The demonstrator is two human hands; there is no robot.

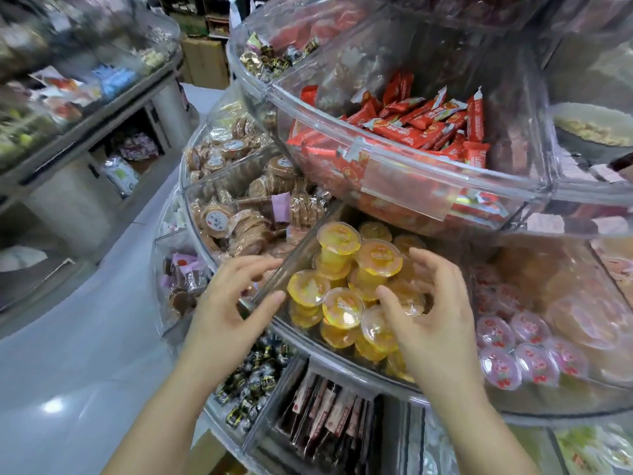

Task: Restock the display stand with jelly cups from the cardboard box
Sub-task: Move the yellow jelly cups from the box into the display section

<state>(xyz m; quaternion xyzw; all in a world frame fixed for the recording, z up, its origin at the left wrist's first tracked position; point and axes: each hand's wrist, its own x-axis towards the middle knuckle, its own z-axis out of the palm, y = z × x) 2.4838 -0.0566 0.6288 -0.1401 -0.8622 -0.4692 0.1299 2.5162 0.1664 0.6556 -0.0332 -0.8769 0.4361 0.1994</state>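
Jelly cups (pixel 346 279) — yellow and orange ones — lie heaped in one clear compartment of the display stand (pixel 394 382), near the centre of the head view, under the tier of red wrapped bars (pixel 421 125) at 12 o'clock. The left hand (pixel 226 303) hovers at 9 o'clock of the heap with loosely spread fingers, holding nothing, over the clear divider (pixel 291 265). The right hand (pixel 428 303) is at 3 o'clock, fingers relaxed and curved, its fingertips touching the cups — pink-lidded cups (pixel 520 351) fill the next compartment at 4 o'clock.

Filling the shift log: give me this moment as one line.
left hand: open, at divider | right hand: open, over yellow jelly cups | compartment: piled | cardboard box: not visible
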